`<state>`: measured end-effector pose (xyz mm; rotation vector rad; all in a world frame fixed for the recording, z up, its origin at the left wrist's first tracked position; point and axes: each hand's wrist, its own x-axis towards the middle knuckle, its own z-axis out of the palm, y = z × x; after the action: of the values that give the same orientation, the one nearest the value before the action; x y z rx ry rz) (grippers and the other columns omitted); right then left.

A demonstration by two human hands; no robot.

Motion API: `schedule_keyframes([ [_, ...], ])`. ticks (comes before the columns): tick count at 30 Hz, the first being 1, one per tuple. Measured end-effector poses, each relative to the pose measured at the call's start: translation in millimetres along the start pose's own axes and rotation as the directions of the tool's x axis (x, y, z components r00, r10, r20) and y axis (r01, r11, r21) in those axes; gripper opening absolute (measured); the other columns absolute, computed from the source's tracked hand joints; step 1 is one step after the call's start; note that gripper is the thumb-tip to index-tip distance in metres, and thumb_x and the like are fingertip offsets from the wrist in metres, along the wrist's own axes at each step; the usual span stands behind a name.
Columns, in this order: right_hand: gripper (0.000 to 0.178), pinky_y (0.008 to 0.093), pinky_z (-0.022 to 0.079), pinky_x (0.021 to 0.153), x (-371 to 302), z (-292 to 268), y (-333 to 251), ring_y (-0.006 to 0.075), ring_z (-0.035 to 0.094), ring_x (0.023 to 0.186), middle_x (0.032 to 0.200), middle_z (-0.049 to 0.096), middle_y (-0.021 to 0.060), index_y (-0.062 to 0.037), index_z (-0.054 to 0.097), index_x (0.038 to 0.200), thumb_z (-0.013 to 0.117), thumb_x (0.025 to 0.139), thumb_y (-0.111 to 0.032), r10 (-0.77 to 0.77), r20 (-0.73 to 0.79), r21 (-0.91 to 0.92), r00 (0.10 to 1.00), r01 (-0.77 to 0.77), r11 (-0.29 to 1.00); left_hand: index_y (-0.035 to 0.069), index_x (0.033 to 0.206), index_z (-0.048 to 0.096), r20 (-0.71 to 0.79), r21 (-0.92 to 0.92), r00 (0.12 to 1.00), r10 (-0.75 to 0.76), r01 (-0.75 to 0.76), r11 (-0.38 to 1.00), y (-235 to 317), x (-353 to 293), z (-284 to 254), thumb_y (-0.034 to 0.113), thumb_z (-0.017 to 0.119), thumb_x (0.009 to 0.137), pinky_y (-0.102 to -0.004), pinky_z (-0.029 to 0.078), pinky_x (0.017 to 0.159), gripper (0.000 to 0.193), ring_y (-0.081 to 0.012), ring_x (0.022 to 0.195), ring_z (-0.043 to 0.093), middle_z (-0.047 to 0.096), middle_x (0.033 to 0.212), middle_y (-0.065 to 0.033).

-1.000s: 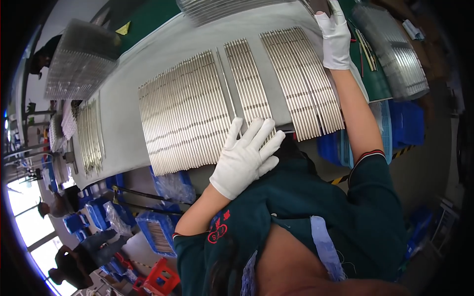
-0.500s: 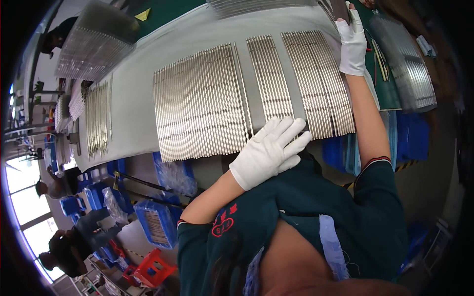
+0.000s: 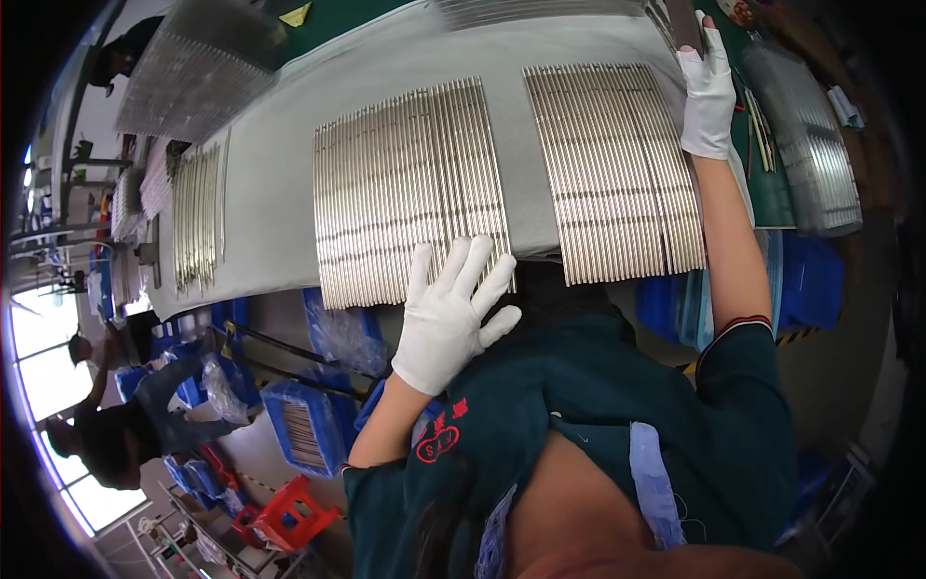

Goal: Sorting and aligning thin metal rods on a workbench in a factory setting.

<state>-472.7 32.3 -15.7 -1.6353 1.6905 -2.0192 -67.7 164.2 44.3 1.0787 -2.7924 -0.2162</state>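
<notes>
Slim silvery metal rods lie side by side on a pale cloth-covered table point(image 3: 270, 212). They form a broad left group point(image 3: 395, 193) and a right group point(image 3: 617, 174), with a gap between them. My left hand point(image 3: 444, 323), in a white glove, rests spread open over the near ends of the left group. Beyond the right group's far corner, my right hand point(image 3: 709, 101) wears a white glove with bare thumb and fingertip. It pinches a dark brown flat bar point(image 3: 684, 24), whose far end is cut off by the picture's edge.
Clear plastic trays point(image 3: 198, 82) stand at the far left, near a smaller rod bundle point(image 3: 198, 217). Another clear tray stack point(image 3: 805, 145) is at right, beside pencil-like sticks point(image 3: 760, 130). Blue bins point(image 3: 307, 429) and a red stool point(image 3: 294, 511) stand below; a person point(image 3: 121, 434) is at left.
My left hand has moved left along the near rod ends. The separate narrow middle group has merged into its neighbours, leaving one wider gap. My right hand stays near the same bar.
</notes>
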Motion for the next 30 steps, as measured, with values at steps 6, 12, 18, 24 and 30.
schedule_keyframes([
  [6, 0.058, 0.0271, 0.043, 0.106, 1.1, 4.3, -0.8, 0.0155, 0.056, 0.125, 0.150, 0.052, 0.0085, -0.0001, 0.044, 0.150, 0.065, 0.099, -0.021, 0.054, 0.002, 0.038, 0.999, -0.054, 0.998, 0.011, 0.130, 0.056, -0.039, -0.060, 0.981, 0.190, -0.192, 0.980, 14.0, 27.3, 8.4, 0.039, 0.073, 0.083, -0.0563, 0.036, 0.107, 0.057, -0.0273, 0.120, 0.054, 0.055, 0.129, -0.0106],
  [12, 0.059, 0.0266, 0.042, 0.107, 2.1, 4.7, -2.3, 0.0153, 0.055, 0.127, 0.150, 0.052, 0.0077, -0.0008, 0.044, 0.150, 0.066, 0.099, -0.021, 0.112, -0.020, 0.136, 0.993, -0.108, 0.985, 0.011, 0.129, 0.056, -0.035, -0.068, 0.984, 0.172, -0.174, 0.982, 11.1, 22.3, 8.0, 0.036, 0.073, 0.083, -0.0566, 0.035, 0.108, 0.056, -0.0274, 0.122, 0.053, 0.054, 0.130, -0.0098],
  [18, 0.053, 0.0280, 0.043, 0.108, 1.2, 4.4, -1.3, 0.0166, 0.056, 0.127, 0.147, 0.055, 0.0088, -0.0007, 0.046, 0.148, 0.063, 0.101, -0.016, 0.005, -0.026, 0.018, 1.000, -0.005, 1.000, 0.010, 0.132, 0.056, 0.004, 0.006, 1.000, -0.015, 0.015, 1.000, -2.8, -6.2, -3.4, 0.036, 0.075, 0.082, -0.0582, 0.034, 0.109, 0.059, -0.0305, 0.127, 0.052, 0.054, 0.135, -0.0122],
  [24, 0.053, 0.0289, 0.044, 0.107, 3.0, -0.3, -0.7, 0.0178, 0.058, 0.125, 0.147, 0.056, 0.0099, -0.0013, 0.048, 0.148, 0.064, 0.101, -0.020, -0.014, -0.040, -0.054, 0.999, 0.012, 0.998, 0.008, 0.129, 0.056, -0.011, -0.014, 1.000, 0.011, -0.011, 1.000, 1.6, -2.6, -3.9, 0.035, 0.075, 0.081, -0.0545, 0.036, 0.107, 0.058, -0.0300, 0.123, 0.052, 0.054, 0.133, -0.0115],
  [30, 0.054, 0.0279, 0.046, 0.101, -0.2, 9.7, -16.9, 0.0160, 0.061, 0.117, 0.140, 0.060, 0.0089, -0.0015, 0.050, 0.145, 0.067, 0.098, -0.021, 0.043, -0.049, 0.000, 0.998, -0.044, 0.999, 0.008, 0.122, 0.055, -0.086, -0.118, 0.961, 0.263, -0.272, 0.955, 18.6, 27.3, 7.3, 0.029, 0.075, 0.078, -0.0409, 0.041, 0.102, 0.052, -0.0248, 0.115, 0.053, 0.053, 0.120, -0.0069],
])
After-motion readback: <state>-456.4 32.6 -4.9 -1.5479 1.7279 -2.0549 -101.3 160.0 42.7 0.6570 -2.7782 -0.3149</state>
